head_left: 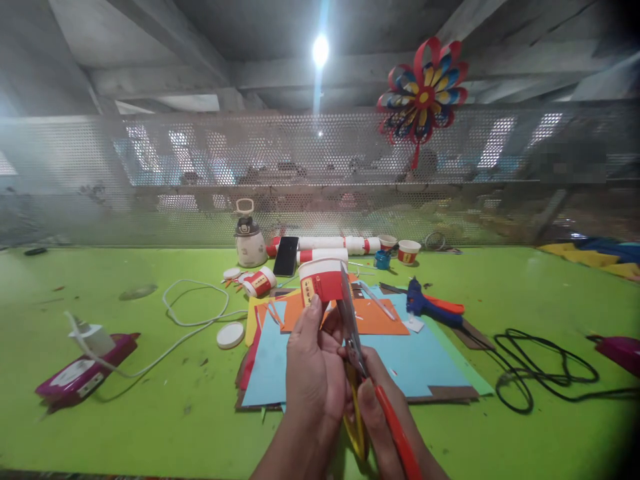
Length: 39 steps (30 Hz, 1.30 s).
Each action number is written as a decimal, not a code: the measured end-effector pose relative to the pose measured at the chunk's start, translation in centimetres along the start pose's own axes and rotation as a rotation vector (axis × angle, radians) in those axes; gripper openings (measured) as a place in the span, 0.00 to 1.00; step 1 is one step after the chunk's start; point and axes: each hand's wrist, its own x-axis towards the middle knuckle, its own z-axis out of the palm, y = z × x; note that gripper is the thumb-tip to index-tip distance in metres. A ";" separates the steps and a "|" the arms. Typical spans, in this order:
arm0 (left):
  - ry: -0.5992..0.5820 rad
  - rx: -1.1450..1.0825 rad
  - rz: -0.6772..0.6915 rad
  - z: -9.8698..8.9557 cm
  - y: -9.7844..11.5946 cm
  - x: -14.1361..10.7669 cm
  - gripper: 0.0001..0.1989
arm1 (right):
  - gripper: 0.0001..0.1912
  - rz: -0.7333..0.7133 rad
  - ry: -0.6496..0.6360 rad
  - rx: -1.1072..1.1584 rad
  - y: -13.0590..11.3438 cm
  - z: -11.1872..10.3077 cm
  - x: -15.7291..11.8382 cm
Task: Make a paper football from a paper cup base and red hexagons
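In my left hand (316, 363) is a red and white paper cup (327, 283) with yellow print, held up over the coloured paper sheets (395, 360). My thumb presses on the cup's side; the other fingers lie behind and below it. My right hand (377, 407) grips a pair of scissors (354, 333) with red and yellow handles. Their blades point upward along the right side of the cup. Whether the blades are cutting into the paper I cannot tell.
Behind the cup lie paper cups (409, 251), a phone (287, 257) and a bottle (250, 243). A blue glue gun (433, 305) rests at right with its black cable (550, 360). At left is a purple power strip (87, 373) with a white cord. A mesh screen (320, 153) closes the back.
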 end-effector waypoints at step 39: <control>-0.049 0.036 -0.064 -0.3 0.2 -0.6 0.06 | 0.27 -0.009 0.070 -0.067 -1.1 -0.2 -0.9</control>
